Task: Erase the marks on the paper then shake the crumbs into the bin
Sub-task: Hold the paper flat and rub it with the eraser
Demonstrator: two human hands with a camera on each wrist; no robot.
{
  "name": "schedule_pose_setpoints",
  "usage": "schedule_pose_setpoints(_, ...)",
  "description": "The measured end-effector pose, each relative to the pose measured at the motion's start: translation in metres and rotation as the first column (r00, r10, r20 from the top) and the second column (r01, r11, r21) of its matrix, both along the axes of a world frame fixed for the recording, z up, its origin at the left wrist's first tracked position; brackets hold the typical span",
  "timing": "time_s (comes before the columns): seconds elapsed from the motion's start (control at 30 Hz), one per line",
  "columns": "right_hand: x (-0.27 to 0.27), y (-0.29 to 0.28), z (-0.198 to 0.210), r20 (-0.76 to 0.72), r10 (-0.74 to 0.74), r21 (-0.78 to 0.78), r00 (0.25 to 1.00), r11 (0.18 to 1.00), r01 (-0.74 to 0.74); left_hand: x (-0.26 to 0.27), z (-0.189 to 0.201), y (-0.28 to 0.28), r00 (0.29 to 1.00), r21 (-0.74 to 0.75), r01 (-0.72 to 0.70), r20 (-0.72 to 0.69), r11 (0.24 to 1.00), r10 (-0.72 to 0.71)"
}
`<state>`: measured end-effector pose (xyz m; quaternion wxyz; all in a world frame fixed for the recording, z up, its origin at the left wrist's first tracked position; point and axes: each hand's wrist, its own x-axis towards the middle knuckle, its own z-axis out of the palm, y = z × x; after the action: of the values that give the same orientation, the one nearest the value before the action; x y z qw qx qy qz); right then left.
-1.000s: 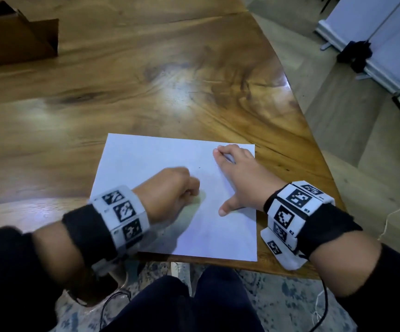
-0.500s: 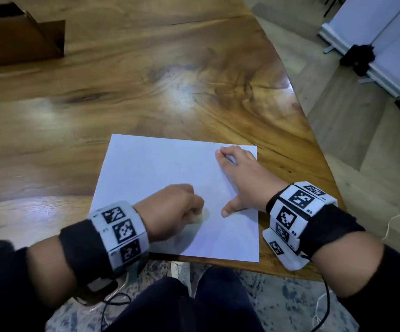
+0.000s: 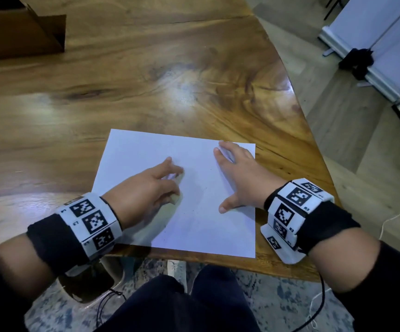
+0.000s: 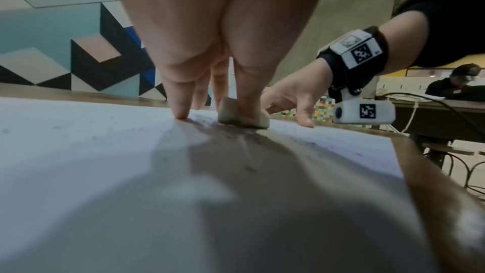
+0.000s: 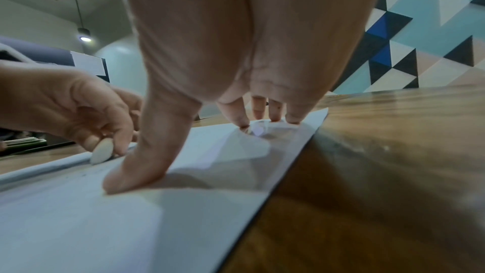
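A white paper (image 3: 201,226) lies at the near edge of the wooden table (image 3: 170,87). My left hand (image 3: 167,185) sits on the sheet's left half and pinches a small pale eraser (image 3: 175,199) against it. The left wrist view shows the eraser (image 4: 242,118) on the paper under the thumb, with dark crumbs (image 4: 236,134) scattered just before it. My right hand (image 3: 235,173) lies flat on the paper's right half, fingers spread. In the right wrist view its thumb (image 5: 136,173) and fingertips (image 5: 273,115) press the sheet.
A brown cardboard box (image 3: 19,32) stands at the far left corner of the table. The table's right edge (image 3: 314,140) curves close to the paper, with floor beyond. My knees (image 3: 182,305) are under the near edge.
My left hand has gone from a closed fist to fingers stretched forward over the sheet, with the eraser now showing under it. The right hand has stayed in place.
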<state>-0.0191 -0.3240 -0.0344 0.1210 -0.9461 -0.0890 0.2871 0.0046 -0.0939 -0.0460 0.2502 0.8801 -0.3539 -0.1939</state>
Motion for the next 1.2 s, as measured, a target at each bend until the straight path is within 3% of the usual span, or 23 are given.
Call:
schedule_pose_setpoints(0.2, 0.008, -0.003, 0.004, -0.016, 0.013, -0.004, 1.000, 1.000, -0.013, 0.010, -0.002, -0.008, 0.998, 0.080, -0.044, -0.039, 0.996, 0.047)
schedule_pose_setpoints(0.37, 0.003, 0.002, 0.000, -0.032, 0.017, 0.014, 0.999, 1.000, -0.017, 0.010, 0.008, -0.019, 0.996, 0.087, -0.054, 0.080, 0.995, 0.047)
schedule_pose_setpoints(0.5, 0.001, 0.004, -0.003, -0.034, 0.097, -0.071, 0.995, 0.992, -0.100, 0.015, 0.020, -0.036, 0.991, 0.039, -0.076, 0.112, 0.996, 0.071)
schedule_pose_setpoints(0.67, 0.000, 0.005, -0.002, -0.028, 0.097, -0.084, 0.995, 0.991, -0.099, 0.015, 0.020, -0.062, 0.999, 0.144, -0.030, 0.046, 0.989, 0.024)
schedule_pose_setpoints(0.9, 0.000, 0.004, -0.003, -0.026, 0.092, -0.065, 0.995, 0.994, -0.093, -0.011, 0.021, -0.031, 0.961, 0.146, 0.246, -0.165, 0.958, -0.221)
schedule_pose_setpoints(1.03, 0.000, 0.005, -0.002, -0.025, 0.099, -0.078, 0.995, 0.992, -0.101, 0.009, 0.018, -0.051, 0.995, 0.124, 0.098, -0.045, 0.988, -0.093)
schedule_pose_setpoints(1.1, 0.000, 0.005, -0.001, -0.028, 0.099, -0.079, 0.995, 0.992, -0.101, 0.007, 0.013, -0.052, 0.993, 0.161, 0.118, -0.048, 0.980, -0.112)
schedule_pose_setpoints(1.2, 0.000, 0.005, 0.000, -0.035, 0.093, -0.075, 0.995, 0.993, -0.096, -0.011, 0.007, -0.034, 0.974, 0.247, 0.191, -0.168, 0.950, -0.152)
